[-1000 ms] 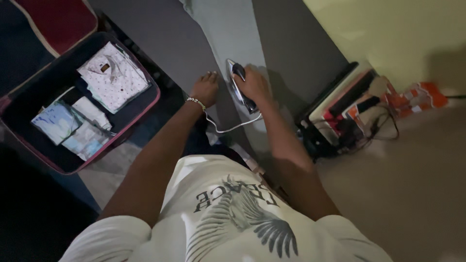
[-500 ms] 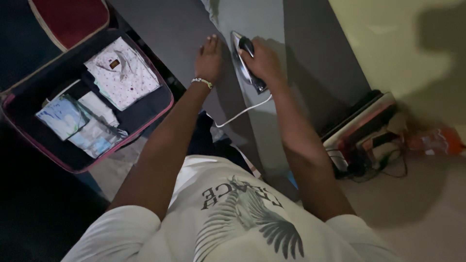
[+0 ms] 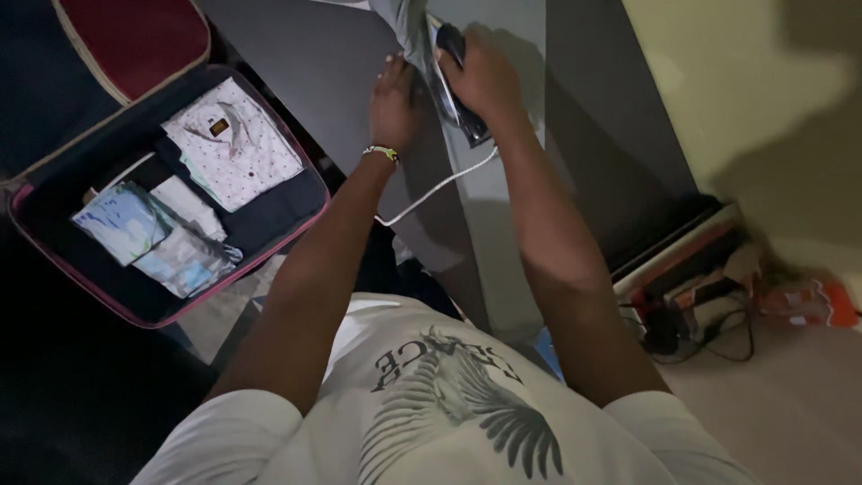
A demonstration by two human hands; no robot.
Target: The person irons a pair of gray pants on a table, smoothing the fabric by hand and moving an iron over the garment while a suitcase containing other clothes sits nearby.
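My right hand grips the dark handle of a clothes iron, which rests on a long pale grey garment laid over a dark surface. A white cord runs from the iron back toward my body. My left hand, with a beaded bracelet on the wrist, presses down on the garment's left edge just beside the iron, fingers touching a fold of the cloth.
An open suitcase with a pink rim lies at the left, holding a folded spotted shirt and other folded clothes. At the right by the yellowish wall sit stacked items and tangled cables on the floor.
Both hands and the iron have slid farther away from me along the garment. My left hand now touches a raised fold beside the iron's tip.
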